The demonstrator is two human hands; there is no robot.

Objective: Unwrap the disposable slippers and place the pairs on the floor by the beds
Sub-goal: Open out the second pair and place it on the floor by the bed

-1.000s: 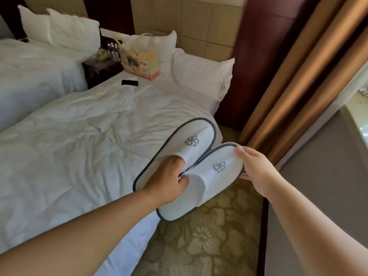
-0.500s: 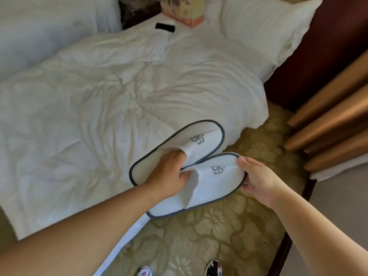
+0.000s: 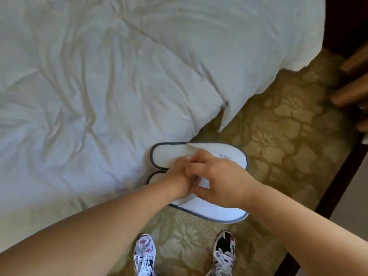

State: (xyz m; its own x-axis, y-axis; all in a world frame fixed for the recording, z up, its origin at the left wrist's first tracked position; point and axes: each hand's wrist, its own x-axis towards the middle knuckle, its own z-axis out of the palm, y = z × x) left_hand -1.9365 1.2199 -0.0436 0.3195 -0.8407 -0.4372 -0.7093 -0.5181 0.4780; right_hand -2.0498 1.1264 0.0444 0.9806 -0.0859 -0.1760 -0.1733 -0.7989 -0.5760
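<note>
Both hands meet at frame centre over a pair of white disposable slippers w/ grey-blue trim. Left hand [image 3: 180, 177] comes in from 7 o'clock; its fingers are curled down onto the slippers, grip closed on the fabric where the two overlap. Right hand [image 3: 221, 181] comes in from 4 o'clock, fingers bent and pressed against the left hand, thumb pinching the white upper of the near slipper [image 3: 217, 212]. Hands are together, touching, each clamped on the pair. Far slipper [image 3: 173, 154] lies at 12 o'clock of the hands, heel end toward 9 o'clock, toe toward 3 o'clock, grey logo partly visible just past the right knuckles. Near slipper sits at 5 o'clock of the hands, toe end pointing toward 4 o'clock. Cannot tell whether the slippers rest on the floor or are held above it. Rumpled white duvet [image 3: 99, 76] fills the 9 to 1 o'clock area; its edge hangs next to the slippers. Floral olive-gold carpet [image 3: 278, 136] covers the 2 to 6 o'clock area. Two patterned lace-up sneakers at 6 o'clock: left shoe [image 3: 144, 253], right shoe [image 3: 224, 253], set apart.
</note>
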